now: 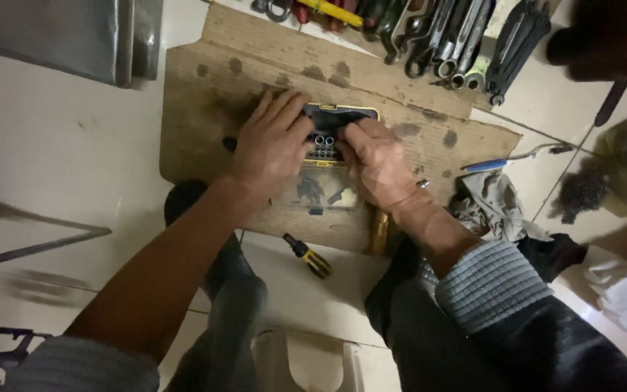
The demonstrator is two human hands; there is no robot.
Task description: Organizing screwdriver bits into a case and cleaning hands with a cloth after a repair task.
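Cardboard (205, 109), stained with dark oily spots, lies on the pale tiled floor (59, 160) and carries a small bit case (326, 163) with a black-and-yellow upper half and a clear lid folded toward the person. The case sits near the middle of the cardboard, and both hands are on it. The left hand (270, 141) lies flat and spread over the case's left side, fingers extended, pressing rather than gripping. The right hand (379, 163) is curled on the right side, its thumb pushed in at the row of small sockets; whether it has a bit pinched is hard to tell, since the fingers hide that spot. A yellow-handled screwdriver (308, 256) lies on the floor just off the cardboard's near edge, a row of wrenches (444, 36) sits beyond its far edge, and a crumpled rag (491, 207) lies by the right corner. As I judge it, the risk is in the open case: a hard pry with the thumb could flip it or pop loose bits out, and they would roll off the cardboard onto the floor, where dim light makes them hard to find.
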